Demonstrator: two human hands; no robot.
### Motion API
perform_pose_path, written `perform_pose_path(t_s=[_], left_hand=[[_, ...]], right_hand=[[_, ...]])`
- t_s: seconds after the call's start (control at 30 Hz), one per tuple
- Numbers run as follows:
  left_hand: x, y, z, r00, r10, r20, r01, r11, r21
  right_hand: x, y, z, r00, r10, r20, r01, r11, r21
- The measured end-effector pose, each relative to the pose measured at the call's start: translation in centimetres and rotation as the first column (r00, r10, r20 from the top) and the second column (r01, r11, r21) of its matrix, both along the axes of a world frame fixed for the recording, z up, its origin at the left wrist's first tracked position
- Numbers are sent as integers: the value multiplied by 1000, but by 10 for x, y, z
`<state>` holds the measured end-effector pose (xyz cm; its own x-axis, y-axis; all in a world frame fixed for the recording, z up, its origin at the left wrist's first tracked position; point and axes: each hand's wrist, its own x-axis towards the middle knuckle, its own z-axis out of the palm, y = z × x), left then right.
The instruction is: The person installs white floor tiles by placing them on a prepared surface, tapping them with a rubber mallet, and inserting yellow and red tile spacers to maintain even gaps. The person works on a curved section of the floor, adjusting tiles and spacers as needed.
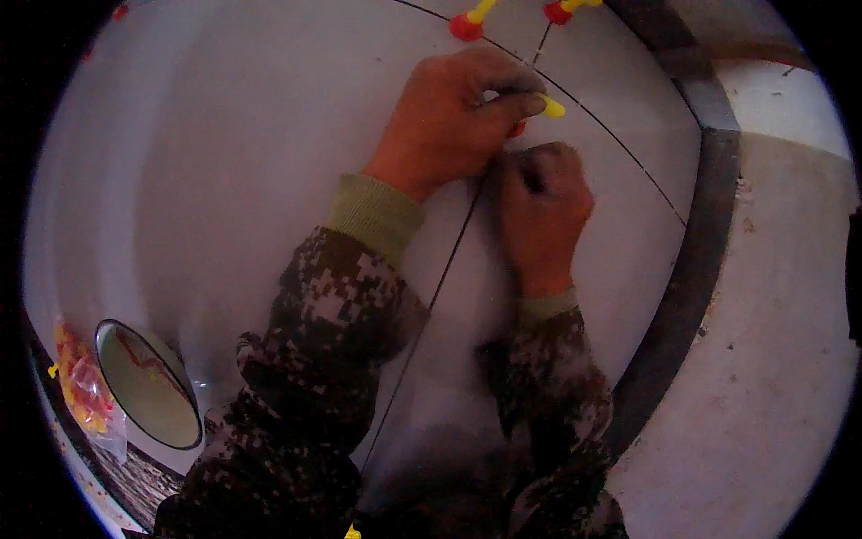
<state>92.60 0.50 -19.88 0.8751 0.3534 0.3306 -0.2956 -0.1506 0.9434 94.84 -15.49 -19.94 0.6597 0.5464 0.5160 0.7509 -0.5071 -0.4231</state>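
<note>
Between the thumb and fingers of my left hand [453, 117] is the yellow handle of a tile leveler [554, 107], whose red base shows just below. The hand is closed on it, over a thin dark joint [446, 269] between large pale tiles [224, 162]. Close beside it on the right, my right hand [549, 202] is curled into a loose fist near the same joint. Whatever its fingers may hold is hidden. Beyond my hands, a red and yellow tile leveler [466, 27] stands at a crossing joint, and another leveler [558, 13] is to its right.
At the lower left sits a pale basin [157, 413] with a dark rim. Beside it lies a clear plastic bag [90, 391] of red and yellow pieces. A dark border strip [669, 350] curves along the right of the tiles, with a rough pale surface [754, 377] past it.
</note>
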Motion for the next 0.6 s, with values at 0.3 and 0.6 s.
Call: perform_pose_path(t_s=[0.3,0.6], left_hand=[[4,2,-3,993,17,118,-35,988,153],[5,-4,-2,996,61,64,-72,981,178]], right_hand=[[13,1,5,974,-51,-221,79,990,119],[51,-8,31,881,61,-470,-106,992,-69]])
